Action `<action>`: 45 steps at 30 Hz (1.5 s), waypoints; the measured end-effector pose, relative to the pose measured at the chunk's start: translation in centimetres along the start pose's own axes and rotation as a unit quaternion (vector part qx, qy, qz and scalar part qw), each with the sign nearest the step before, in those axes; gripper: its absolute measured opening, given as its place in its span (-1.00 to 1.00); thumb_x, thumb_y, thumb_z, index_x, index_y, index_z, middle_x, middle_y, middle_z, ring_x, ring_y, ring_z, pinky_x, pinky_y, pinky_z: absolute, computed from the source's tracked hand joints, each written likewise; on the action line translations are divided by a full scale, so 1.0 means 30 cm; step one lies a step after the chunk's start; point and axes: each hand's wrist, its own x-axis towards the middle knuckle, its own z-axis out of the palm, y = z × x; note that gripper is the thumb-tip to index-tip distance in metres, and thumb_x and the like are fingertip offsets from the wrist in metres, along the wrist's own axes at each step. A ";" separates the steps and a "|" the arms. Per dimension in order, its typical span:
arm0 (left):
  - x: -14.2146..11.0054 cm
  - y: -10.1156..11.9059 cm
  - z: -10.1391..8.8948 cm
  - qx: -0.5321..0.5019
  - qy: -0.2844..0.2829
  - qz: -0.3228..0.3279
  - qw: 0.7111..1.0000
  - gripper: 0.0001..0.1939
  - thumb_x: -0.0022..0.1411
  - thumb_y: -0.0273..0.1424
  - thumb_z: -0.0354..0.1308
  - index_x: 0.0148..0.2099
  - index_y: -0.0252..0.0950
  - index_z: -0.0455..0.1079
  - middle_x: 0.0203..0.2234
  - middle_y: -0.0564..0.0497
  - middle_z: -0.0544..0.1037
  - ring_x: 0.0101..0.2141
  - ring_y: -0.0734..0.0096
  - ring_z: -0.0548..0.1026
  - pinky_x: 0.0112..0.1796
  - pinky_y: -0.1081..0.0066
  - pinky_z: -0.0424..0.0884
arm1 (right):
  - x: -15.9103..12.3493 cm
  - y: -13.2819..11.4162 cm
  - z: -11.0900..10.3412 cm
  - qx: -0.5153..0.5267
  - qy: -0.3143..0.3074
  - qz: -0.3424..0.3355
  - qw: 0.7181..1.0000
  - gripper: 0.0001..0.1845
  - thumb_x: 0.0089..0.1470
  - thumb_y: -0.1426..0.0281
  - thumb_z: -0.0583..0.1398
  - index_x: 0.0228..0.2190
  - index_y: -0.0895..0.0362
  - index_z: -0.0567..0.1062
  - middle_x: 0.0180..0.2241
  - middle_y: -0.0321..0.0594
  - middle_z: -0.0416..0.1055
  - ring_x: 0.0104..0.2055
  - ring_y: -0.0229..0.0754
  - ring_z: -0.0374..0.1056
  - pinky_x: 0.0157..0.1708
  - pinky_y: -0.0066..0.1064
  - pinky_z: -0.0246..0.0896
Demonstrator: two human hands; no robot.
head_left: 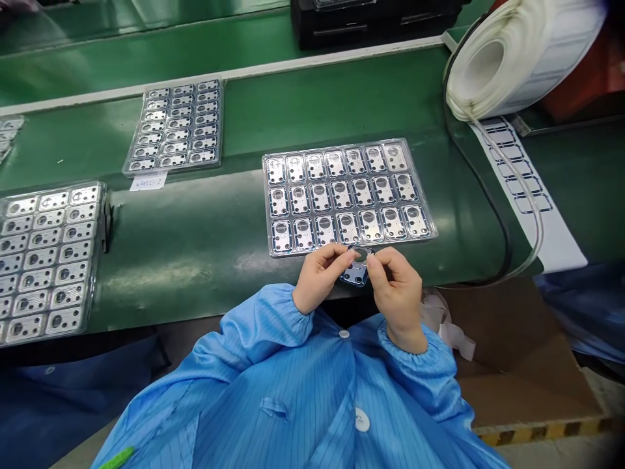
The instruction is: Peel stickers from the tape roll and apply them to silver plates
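The person holds a small metal plate (354, 274) low in front of the body, at the near edge of the green bench (185, 251), just below a clear tray (410, 239) of similar plates. The left hand (319, 277) pinches the plate's upper left corner between thumb and finger; the right hand (396, 286) pinches the upper right corner in the same way. The lower part, with its dark round spots, hangs free between them. A thin dark edge shows at the top, between the fingertips; it is too small to tell whether this is a loose frame or part of the plate.

The work in hand seems to be fine fitting or checking along that edge. For that, a light, even pinch from both sides would serve well: equal pressure should stop the plate twisting, and fingertips on the rim alone should spare the shiny face from smudges. If the dark edge is a separate piece, it would be wise to line up both corners before pressing, since thin material may stretch or crease.

Lifting the hands slightly from the tray would guard against knocking its near rim. The white strip (561, 247) with dark outlines lies off to the right, a cable (483, 179) beside it, so sleeves ought to pass clear of both.
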 end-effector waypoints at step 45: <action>0.747 0.240 0.191 0.443 -0.041 0.148 0.883 -0.66 0.32 -0.20 0.14 0.01 -0.31 0.42 -0.10 -0.12 0.52 -0.14 0.27 0.50 -0.07 0.16 0.46 | 0.077 0.246 -0.109 -0.273 0.179 -0.085 0.941 -0.65 0.27 0.15 0.11 -0.27 0.18 0.52 -0.16 0.04 0.39 -0.13 0.05 0.31 -0.12 -0.10 0.21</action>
